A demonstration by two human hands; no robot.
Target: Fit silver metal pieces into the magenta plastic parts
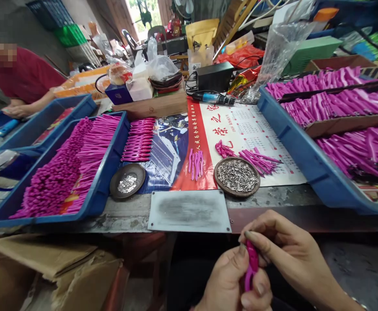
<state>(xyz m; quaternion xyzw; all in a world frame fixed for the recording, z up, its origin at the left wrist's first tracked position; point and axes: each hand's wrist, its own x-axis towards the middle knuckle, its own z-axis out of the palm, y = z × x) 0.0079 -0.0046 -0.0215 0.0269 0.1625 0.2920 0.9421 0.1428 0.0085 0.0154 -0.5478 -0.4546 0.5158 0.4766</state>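
Note:
Just beyond the table's front edge, my left hand (pixel 232 276) is closed around the lower part of a magenta plastic clip (pixel 251 258), thumb along its side. The fingers of my right hand (pixel 280 246) pinch its upper end, so its tip is partly hidden. Nearest to both hands are a round dish of small metal pins (pixel 237 190) and a pale metal plate (pixel 189 211) with a dark smudge. Behind the dish lie loose magenta pieces (pixel 259 160), with a few more magenta strips (pixel 196 164) to their left.
Left stands a blue tray (pixel 103 175) of magenta parts, beside a row of magenta clips (pixel 139 140) and a dish of small metal discs (pixel 127 193). Right is another filled blue tray (pixel 293 149). A co-worker (pixel 30 77) sits far left; cardboard (pixel 75 272) lies below.

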